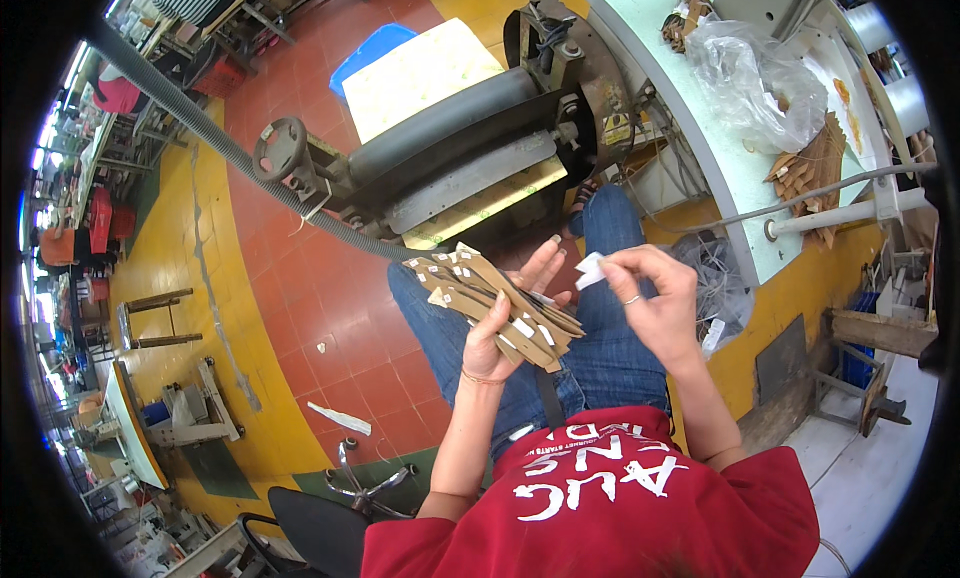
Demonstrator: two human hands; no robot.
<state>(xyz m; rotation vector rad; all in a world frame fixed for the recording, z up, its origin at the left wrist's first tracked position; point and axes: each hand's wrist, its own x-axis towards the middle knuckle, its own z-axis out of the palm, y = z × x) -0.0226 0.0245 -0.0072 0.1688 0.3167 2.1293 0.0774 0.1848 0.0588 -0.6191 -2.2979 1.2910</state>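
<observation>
Fan of thin brown leather or card strips (497, 303), several carrying small white stickers, held above the lap of a seated person in blue jeans (610, 348). The left hand (505, 323) lies under the fan, thumb clamped over the near ends and the long fingers extended behind it, so the strips spread outward to the person's left. The right hand (655, 303), just beside the fan but not touching it, pinches a small white sticker (589, 270) between thumb and forefinger; its other fingers are curled. The strips appear light, flat and flexible, and likely to slide over one another, so the gathered near ends are the secure place to grip; the sticker appears flimsy and is best held by its edge. Beyond the knees stands a roller machine (450, 143) with a handwheel (281, 149) and a ribbed grey hose (200, 118). To the person's right, a pale green worktable (700, 128) bears a clear plastic bag (755, 78) and stacked brown pieces (810, 163).
</observation>
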